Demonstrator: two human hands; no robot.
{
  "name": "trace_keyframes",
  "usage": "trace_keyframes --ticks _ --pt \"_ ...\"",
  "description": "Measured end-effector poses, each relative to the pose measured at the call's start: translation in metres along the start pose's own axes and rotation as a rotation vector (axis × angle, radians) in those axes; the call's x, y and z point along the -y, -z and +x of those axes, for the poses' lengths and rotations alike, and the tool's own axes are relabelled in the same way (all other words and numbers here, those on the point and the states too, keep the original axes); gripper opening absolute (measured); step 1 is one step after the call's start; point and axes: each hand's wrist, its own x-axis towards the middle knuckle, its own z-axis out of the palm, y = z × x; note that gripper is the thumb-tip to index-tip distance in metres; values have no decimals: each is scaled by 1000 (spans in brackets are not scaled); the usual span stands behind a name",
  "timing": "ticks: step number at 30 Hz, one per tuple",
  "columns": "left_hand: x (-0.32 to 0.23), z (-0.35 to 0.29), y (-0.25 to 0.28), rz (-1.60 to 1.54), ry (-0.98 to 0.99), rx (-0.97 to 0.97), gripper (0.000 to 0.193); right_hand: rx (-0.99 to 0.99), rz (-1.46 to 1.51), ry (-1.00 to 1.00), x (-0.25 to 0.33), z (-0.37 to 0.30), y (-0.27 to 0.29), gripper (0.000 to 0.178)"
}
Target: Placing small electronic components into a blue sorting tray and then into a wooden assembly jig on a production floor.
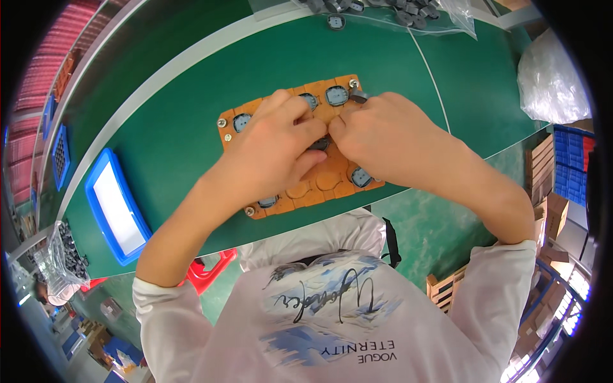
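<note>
The orange jig plate [319, 185] is a flat rectangular board with rows of round recesses and a screw at each corner. It lies flat on the green table [172, 127], turned slightly askew. Round grey parts [336, 96] sit in several recesses along the plate's far row and near its front edge; other recesses near the front edge stand empty. One dark grey part [321, 143] lies at the centre of the plate, pinched between fingertips of both hands.
</note>
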Motion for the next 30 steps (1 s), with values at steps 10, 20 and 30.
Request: trace_keyframes --ticks 10,20,30 --pt "8 80 4 -22 -103 -34 24 -306 148 -73 -14 -26 -41 20" --pt "6 117 -10 10 -35 282 22 -416 368 -177 -25 -42 -56 30" --pt "-2 54 -26 101 -272 -135 15 -436 661 -193 1 -88 -60 41"
